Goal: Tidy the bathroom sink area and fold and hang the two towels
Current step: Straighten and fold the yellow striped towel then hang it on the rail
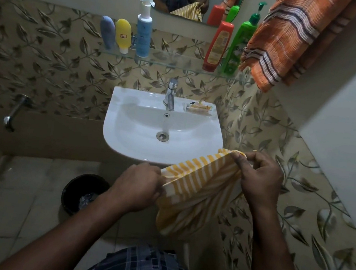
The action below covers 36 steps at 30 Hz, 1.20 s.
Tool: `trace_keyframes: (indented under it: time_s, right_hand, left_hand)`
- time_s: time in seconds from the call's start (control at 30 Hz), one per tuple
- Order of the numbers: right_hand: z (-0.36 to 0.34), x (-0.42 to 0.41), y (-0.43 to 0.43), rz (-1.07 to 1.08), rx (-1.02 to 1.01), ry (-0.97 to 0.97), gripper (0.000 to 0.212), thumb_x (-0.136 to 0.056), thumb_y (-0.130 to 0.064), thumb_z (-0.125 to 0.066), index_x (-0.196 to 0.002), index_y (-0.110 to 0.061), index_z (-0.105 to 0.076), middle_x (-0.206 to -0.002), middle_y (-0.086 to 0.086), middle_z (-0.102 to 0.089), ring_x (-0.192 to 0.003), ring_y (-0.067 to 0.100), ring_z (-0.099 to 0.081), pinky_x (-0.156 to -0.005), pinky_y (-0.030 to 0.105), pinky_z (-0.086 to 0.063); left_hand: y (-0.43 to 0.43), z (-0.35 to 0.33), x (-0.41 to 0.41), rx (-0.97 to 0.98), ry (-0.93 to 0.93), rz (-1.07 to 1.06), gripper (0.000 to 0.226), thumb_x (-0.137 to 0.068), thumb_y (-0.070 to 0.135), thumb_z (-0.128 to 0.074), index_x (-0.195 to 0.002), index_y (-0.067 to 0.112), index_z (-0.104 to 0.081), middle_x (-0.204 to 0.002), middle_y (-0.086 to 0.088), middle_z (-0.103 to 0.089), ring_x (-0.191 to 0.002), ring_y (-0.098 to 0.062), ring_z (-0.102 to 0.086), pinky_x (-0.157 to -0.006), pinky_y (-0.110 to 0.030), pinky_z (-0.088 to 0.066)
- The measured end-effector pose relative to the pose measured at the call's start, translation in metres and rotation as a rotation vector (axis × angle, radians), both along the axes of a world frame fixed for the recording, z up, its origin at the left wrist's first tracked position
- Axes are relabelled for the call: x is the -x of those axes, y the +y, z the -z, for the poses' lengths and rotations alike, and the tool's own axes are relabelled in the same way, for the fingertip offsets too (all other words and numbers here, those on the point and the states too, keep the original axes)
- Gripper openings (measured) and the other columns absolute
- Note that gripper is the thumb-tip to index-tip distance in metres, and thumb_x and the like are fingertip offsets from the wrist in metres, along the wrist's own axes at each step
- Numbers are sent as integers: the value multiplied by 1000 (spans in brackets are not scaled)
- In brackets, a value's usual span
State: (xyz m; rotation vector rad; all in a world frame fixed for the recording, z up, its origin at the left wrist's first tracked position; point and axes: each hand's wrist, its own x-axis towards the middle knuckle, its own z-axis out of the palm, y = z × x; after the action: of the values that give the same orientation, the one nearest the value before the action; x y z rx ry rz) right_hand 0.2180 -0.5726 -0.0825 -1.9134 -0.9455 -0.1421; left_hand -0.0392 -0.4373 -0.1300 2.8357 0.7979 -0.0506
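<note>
Head view: left hand (138,185) and right hand (259,178) each pinch the striped towel (197,188) before the sink's (127,142) front edge; bottles (143,34) line the shelf (172,63).

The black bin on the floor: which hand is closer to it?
Left. The left hand grips the yellow towel just right of and above the bin; the right hand holds the towel's far end, farther right.

You've got a yellow-and-white striped towel (196,182), an orange towel (290,36) with dark and white stripes, a white sink (128,133), leaf-patterned tiles (47,56).
</note>
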Motion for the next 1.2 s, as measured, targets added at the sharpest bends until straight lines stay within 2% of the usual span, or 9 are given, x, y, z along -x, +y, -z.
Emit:
trace_keyframes:
  time_s: [0.1, 0.2, 0.3, 0.47, 0.63, 0.77, 0.83, 1.0, 1.2]
  right_hand:
    - [5, -6, -3, 37, 23, 8, 24, -85, -36, -87, -76, -17, -75, -71, -15, -60, -69, -6, -56, -65, 8, -35]
    - [10, -11, -4, 50, 78, -21, 26, -84, -38, -86, -79, -14, -77, -80, -3, -69, -74, 10, -60, -69, 28, -41]
    - [17, -9, -4, 63, 140, -70, 22, -84, -34, -87, -81, -13, -80, -82, 2, -72, -77, 20, -64, -69, 32, -44]
    - [29, -7, -5, 95, 196, -54, 22, -84, -35, -87, -82, -14, -80, -80, -7, -62, -77, 18, -60, -70, 29, -39]
    - [30, -11, -5, 128, 198, -11, 22, -85, -36, -86, -83, -14, -81, -81, -7, -63, -78, 16, -60, -70, 28, -37]
    - [30, -14, -6, 153, 200, 15, 24, -85, -36, -86, -83, -13, -79, -83, -5, -64, -82, 21, -63, -72, 31, -41]
    - [29, -15, -6, 169, 200, 25, 25, -85, -37, -86, -83, -13, -79, -84, -4, -64, -83, 23, -64, -73, 33, -45]
    - [29, -14, -7, 172, 188, 39, 26, -85, -38, -85, -83, -13, -80, -88, 2, -71, -85, 25, -66, -76, 39, -51]
    - [29, -14, -6, 176, 169, 36, 27, -85, -39, -85, -84, -13, -80, -88, 1, -71, -85, 21, -64, -73, 33, -45]
  left_hand:
    - [3, -5, 5, -45, -108, -69, 31, -101, 47, -58, -110, 25, -78, -117, 3, -59, -105, -24, -57, -82, -42, -55]
    - [5, -9, 10, -145, -288, -183, 26, -98, 39, -69, -95, 15, -80, -104, -3, -57, -90, -27, -53, -63, -43, -55]
    - [11, -14, 17, -201, -372, -308, 21, -91, 31, -80, -86, 10, -79, -98, -6, -57, -84, -30, -53, -53, -39, -50]
    - [24, -13, 27, -97, -490, -319, 14, -90, 21, -82, -87, 7, -81, -95, -6, -68, -82, -33, -66, -67, -42, -56]
    - [25, -13, 28, 79, -690, -259, 17, -94, 25, -80, -92, 9, -84, -99, -1, -77, -91, -22, -73, -82, -39, -60]
    - [23, -9, 27, 308, -892, -354, 5, -89, 18, -86, -93, 16, -86, -91, 10, -80, -87, -6, -75, -80, -29, -61]
    - [22, -9, 26, 424, -957, -411, 8, -87, 17, -87, -93, 21, -86, -88, 13, -81, -86, -5, -76, -79, -25, -60]
    - [20, -9, 23, 351, -910, -463, 19, -90, 24, -85, -108, 30, -81, -78, 12, -75, -78, 0, -71, -67, -10, -50]
    - [15, -13, 18, 331, -854, -512, 7, -94, 21, -80, -90, 26, -81, -81, 14, -76, -85, 3, -69, -66, -6, -45]
